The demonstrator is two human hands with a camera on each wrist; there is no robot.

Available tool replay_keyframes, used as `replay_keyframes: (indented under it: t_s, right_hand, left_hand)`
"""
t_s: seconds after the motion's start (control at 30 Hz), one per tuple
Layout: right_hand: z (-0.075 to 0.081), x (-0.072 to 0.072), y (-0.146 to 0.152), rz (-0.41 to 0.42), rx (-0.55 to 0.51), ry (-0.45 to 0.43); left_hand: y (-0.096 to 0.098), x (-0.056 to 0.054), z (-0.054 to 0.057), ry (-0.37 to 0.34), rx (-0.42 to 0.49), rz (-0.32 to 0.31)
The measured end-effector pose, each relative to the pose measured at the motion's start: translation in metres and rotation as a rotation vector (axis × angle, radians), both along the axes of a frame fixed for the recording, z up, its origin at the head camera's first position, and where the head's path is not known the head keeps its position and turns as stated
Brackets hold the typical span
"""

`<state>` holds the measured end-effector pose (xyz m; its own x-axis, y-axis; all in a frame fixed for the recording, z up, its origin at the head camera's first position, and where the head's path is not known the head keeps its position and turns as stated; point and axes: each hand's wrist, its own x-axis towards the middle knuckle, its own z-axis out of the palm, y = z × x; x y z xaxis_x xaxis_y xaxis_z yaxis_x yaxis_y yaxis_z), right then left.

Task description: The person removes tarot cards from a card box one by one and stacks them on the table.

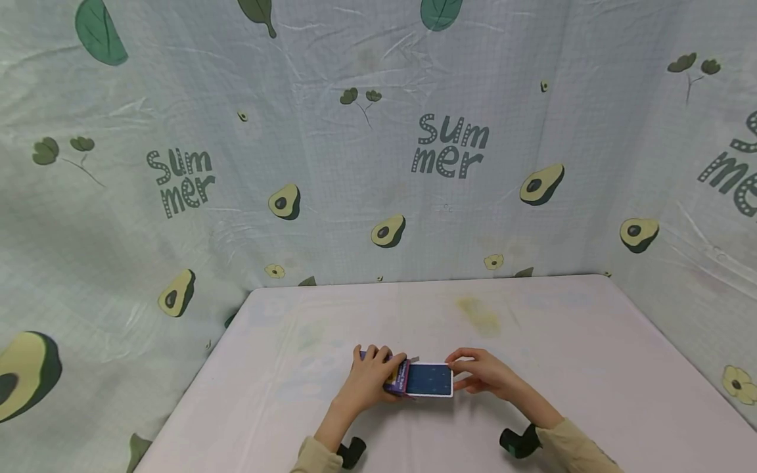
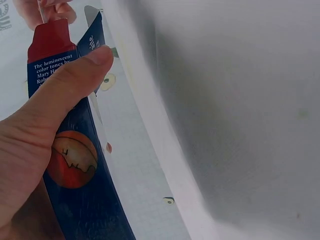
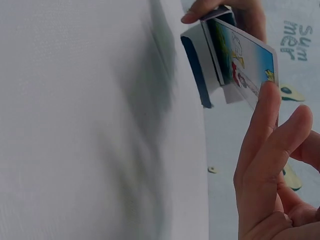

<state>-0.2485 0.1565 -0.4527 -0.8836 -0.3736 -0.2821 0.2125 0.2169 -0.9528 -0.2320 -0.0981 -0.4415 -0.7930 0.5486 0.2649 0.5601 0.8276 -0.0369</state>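
Observation:
My left hand grips a dark blue and purple card box from above and the side, holding it over the table. Its thumb lies along the narrow side of the box in the left wrist view, near a raised red end flap. From the box's right end sticks out a blue-backed, white-edged card. My right hand pinches this card at its outer end. In the right wrist view, the picture face of the card shows, fingertips on it. How many cards slide together I cannot tell.
A table with a pale cloth lies beneath both hands. Behind and beside it hangs a light curtain printed with avocados and lettering. Dark wrist cameras sit below the wrists.

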Motion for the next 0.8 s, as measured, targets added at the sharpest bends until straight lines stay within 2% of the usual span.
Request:
replay_keyframes:
  t_s: [0.3, 0.5, 0.8]
  right_hand:
    - [0.007, 0.003, 0.011, -0.050, 0.034, -0.005]
    - [0.008, 0.006, 0.020, -0.047, 0.022, -0.016]
    - [0.005, 0.007, 0.028, -0.039, 0.002, -0.033]
  left_hand:
    - [-0.003, 0.001, -0.003, -0.005, -0.009, 0.006]
    - [-0.003, 0.001, -0.004, 0.021, -0.020, 0.005]
    - [-0.003, 0.000, -0.007, 0.019, 0.001, -0.008]
